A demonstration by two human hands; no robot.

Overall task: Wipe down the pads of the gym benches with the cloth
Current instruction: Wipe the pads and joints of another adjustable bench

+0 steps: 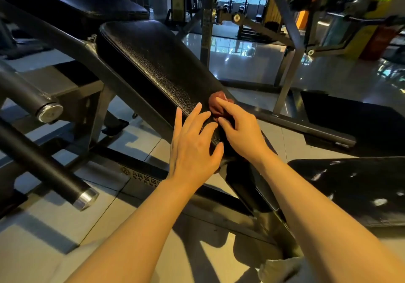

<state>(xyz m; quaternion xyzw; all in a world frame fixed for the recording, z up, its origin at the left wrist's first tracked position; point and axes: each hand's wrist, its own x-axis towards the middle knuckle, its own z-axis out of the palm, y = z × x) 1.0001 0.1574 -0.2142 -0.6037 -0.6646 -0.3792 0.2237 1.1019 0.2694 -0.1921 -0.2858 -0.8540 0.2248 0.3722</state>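
On the slanted pad (153,63), running up-left, left hand (192,149) rests flat; right hand (238,131) grips the cloth (219,102).

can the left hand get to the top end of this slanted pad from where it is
Probably yes. The left hand rests open on the lower end of the slanted pad, and the pad's surface above it is bare. The right hand, holding the reddish cloth, sits to the side.

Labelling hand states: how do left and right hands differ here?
The left hand lies with fingers spread and straight on the black textured bench pad, holding nothing. The right hand has fingers curled round the bunched reddish-brown cloth at the pad's edge. Both are bare and touch the same pad.
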